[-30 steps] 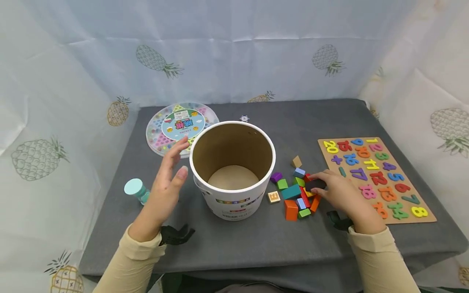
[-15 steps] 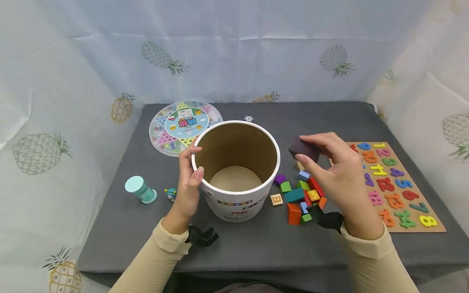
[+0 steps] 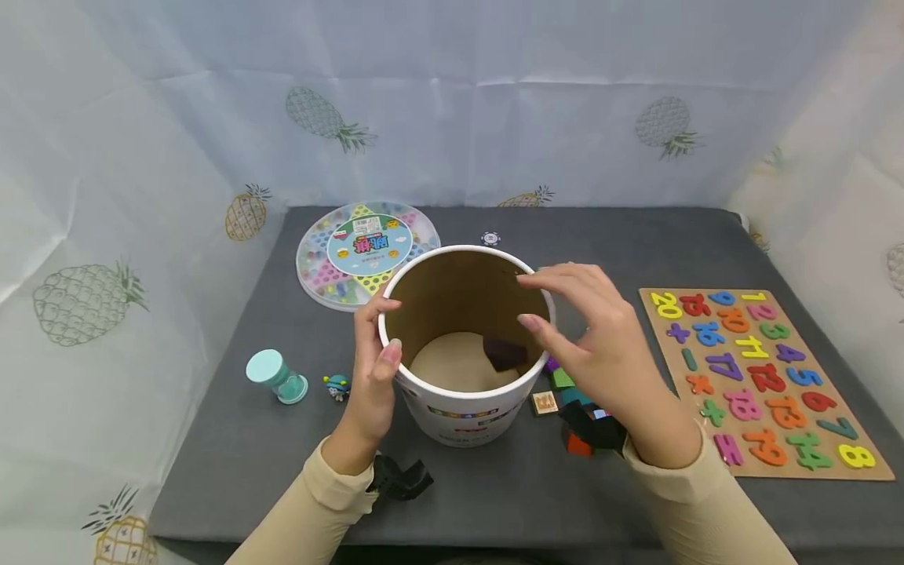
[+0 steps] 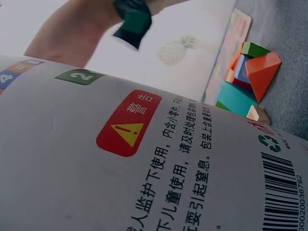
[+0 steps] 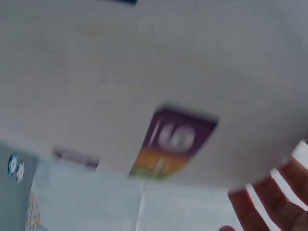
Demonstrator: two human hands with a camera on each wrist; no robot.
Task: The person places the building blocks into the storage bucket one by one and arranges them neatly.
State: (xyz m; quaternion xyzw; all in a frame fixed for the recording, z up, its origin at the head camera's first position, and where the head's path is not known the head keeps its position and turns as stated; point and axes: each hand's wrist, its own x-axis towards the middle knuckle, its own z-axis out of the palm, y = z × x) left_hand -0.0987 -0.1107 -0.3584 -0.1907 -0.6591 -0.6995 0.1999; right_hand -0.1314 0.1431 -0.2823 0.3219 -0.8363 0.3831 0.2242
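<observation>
A white bucket stands upright on the grey table, its brown inside facing up. My left hand holds the bucket's left rim, fingertips over the edge and thumb near the front. Over the right rim my right hand is spread, thumb and fingers apart with nothing between them. Inside the bucket is a dark block, slightly blurred, low on the right side. The left wrist view is filled by the bucket's printed wall. In the right wrist view, fingers show beside the blurred bucket wall.
Coloured blocks lie right of the bucket, partly hidden by the right arm, near a wooden tile. A number board lies far right. Leftward are an hourglass, a small figurine and a round board game. A chip lies behind.
The right hand lifted the dark block from the pile, moved left over the bucket and let go; the block is now inside. The left hand came right and took hold of the rim.
</observation>
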